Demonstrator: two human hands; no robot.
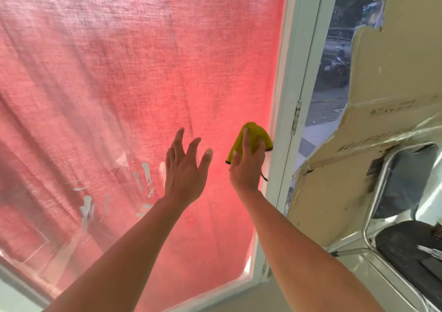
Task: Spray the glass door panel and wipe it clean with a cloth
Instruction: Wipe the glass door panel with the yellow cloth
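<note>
Bright daylight from outside, filtered through red curtain (119, 72). Glow strongest at centre-right beside white door frame (287, 96); curtain dimmer toward left and lower left. Left hand (184, 168), right hand (247, 165) and forearms backlit, tinted pink. Yellow cloth (253, 134) vivid. Curtain weave soft, smeared at upper left. Wide-angle bend: door frame leans, lines curve near edges. Street (334, 72) hazy. Glare on chrome tube of chair (406, 247).

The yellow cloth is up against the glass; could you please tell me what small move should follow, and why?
Probably sweep the right hand and its yellow cloth leftward. It holds the cloth against the glass door panel beside the frame, so most of the panel, including pale streaks, lies to its left. The left hand holds nothing.
</note>
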